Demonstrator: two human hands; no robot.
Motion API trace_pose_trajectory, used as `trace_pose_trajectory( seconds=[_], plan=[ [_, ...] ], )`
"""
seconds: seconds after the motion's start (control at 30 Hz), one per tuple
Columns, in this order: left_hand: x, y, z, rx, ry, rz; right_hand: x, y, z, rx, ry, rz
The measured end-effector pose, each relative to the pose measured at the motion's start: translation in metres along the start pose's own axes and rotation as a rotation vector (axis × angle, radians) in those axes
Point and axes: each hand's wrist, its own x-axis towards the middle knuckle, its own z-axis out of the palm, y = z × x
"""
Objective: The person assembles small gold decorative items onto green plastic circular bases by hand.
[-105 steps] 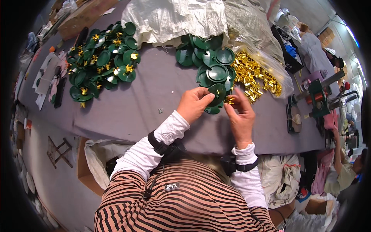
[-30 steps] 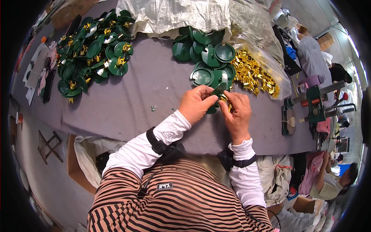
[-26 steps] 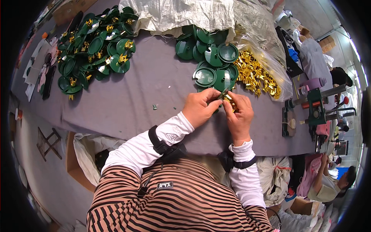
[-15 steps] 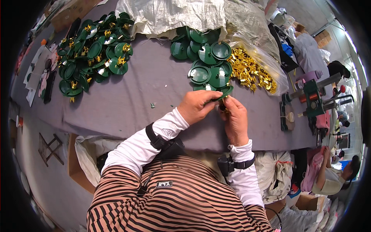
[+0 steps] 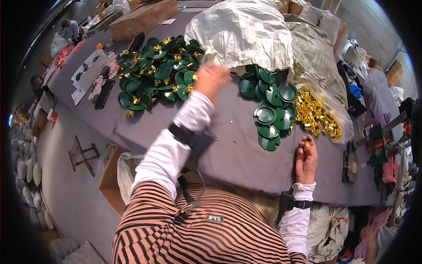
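My left hand (image 5: 212, 82) is stretched out over the table at the right edge of a heap of green round discs with gold metal clips (image 5: 163, 70). Motion smears its fingers, so whether it holds anything cannot be made out. Closer to me on the right, my right hand (image 5: 306, 162) is palm up, its fingers curled around small gold clips (image 5: 308, 141). Just beyond it lie loose green discs (image 5: 266, 115) without clips, partly under a white woven sack (image 5: 241, 35). Beside them, a heap of gold clips (image 5: 317, 115) spills from a clear plastic bag (image 5: 345, 125).
A green hand-operated press (image 5: 377, 147) stands at the table's right edge. Papers (image 5: 90, 72) and a dark phone-like slab (image 5: 104, 94) lie left of the heap. A cardboard box (image 5: 143, 20) sits at the far left, and a folding stool (image 5: 83, 155) stands on the floor.
My hands have parted. The left has swung far and left to the clipped heap; the right has drawn aside, without the green disc both hands held before. The whole view has shifted.
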Motion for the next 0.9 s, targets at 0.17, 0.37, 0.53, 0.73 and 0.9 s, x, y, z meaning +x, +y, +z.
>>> trace_pose_trajectory(
  seconds=[0.17,0.37,0.53,0.73,0.9],
  plan=[
    [-0.053,-0.083,0.02,0.993,-0.7,0.427,-0.003,0.005,0.001,-0.118,0.017,-0.069],
    [-0.052,-0.111,0.015,1.207,-0.872,0.599,-0.005,0.014,0.021,-0.335,0.033,-0.164],
    [-0.06,-0.101,0.025,1.246,-0.82,0.47,-0.007,0.01,0.027,-0.375,0.012,-0.153],
    [-0.06,-0.093,0.022,1.201,-0.769,0.549,-0.012,0.008,0.03,-0.291,-0.018,-0.125],
    [-0.05,-0.107,0.012,1.19,-0.86,0.693,-0.01,0.008,0.023,-0.242,-0.068,-0.09]
  ],
)
